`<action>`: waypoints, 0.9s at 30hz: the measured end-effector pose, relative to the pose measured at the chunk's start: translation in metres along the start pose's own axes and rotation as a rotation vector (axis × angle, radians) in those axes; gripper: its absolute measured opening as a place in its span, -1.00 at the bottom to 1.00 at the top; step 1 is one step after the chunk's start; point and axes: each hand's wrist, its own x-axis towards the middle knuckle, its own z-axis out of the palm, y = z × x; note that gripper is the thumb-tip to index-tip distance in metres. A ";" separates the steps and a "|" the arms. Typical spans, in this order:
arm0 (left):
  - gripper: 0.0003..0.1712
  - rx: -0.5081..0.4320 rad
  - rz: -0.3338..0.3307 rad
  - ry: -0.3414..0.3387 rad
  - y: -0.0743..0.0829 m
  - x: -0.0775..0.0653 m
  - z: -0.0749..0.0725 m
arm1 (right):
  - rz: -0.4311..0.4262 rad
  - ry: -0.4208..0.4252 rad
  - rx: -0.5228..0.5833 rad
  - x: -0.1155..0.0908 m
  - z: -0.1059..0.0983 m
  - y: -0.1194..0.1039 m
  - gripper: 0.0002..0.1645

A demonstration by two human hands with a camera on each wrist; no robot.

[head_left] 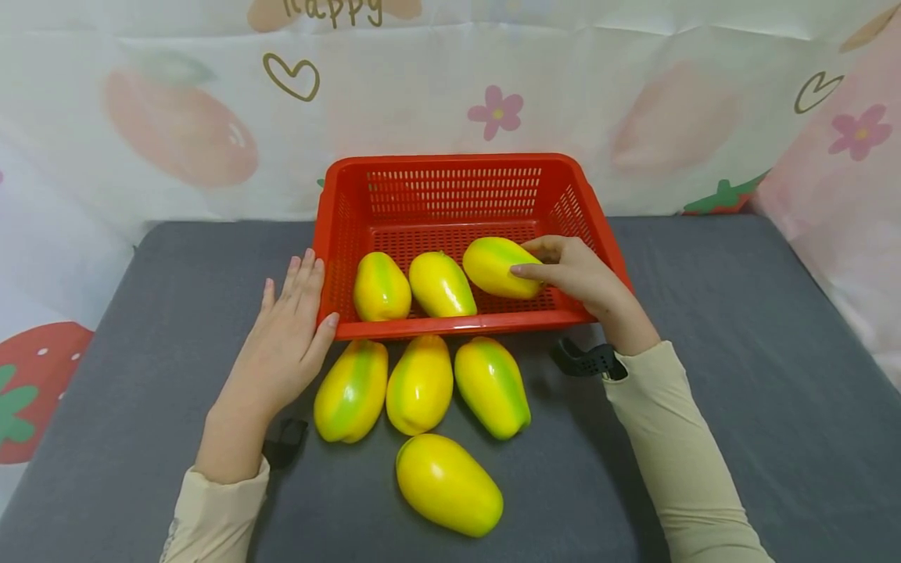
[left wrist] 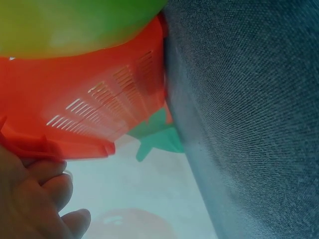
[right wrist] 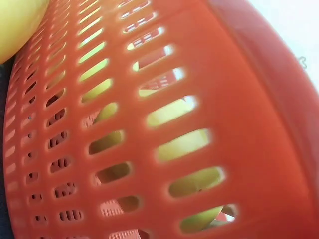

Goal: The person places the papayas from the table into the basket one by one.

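My right hand [head_left: 573, 274] reaches over the right side of a red plastic basket [head_left: 457, 322] and grips a yellow-green papaya [head_left: 496, 262], thumb on its near side. That papaya lies tilted beside two others, a middle papaya [head_left: 439, 283] and a left papaya [head_left: 380, 285], inside the basket. With fingers straight, my left hand [head_left: 285, 344] rests along the basket's left rim, its thumb at the front corner. In the left wrist view, fingertips [left wrist: 57, 189] show below the rim. The right wrist view shows the slotted basket wall [right wrist: 239, 139], with the hand itself hidden.
In front of the basket, three papayas stand in a row: left [head_left: 352, 391], middle [head_left: 419, 387] and right [head_left: 493, 387]. Another papaya [head_left: 449, 485] lies nearer me. Everything is on a grey cloth-covered table [head_left: 739, 352], with a printed curtain [head_left: 422, 94] behind.
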 end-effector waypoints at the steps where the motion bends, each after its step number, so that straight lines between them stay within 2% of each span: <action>1: -0.24 0.000 0.000 0.000 0.000 0.000 0.000 | 0.001 0.000 -0.012 0.000 0.000 0.000 -0.29; 16: -0.24 0.004 -0.004 -0.002 0.000 0.000 0.000 | 0.071 -0.057 -0.261 0.013 0.005 -0.008 -0.28; 22: -0.24 0.000 -0.005 -0.001 0.000 0.000 0.000 | 0.058 -0.095 -0.284 0.015 0.005 -0.011 -0.57; 27: -0.23 0.005 -0.010 -0.003 0.000 0.000 0.000 | 0.042 -0.123 -0.243 0.014 0.003 -0.009 -0.51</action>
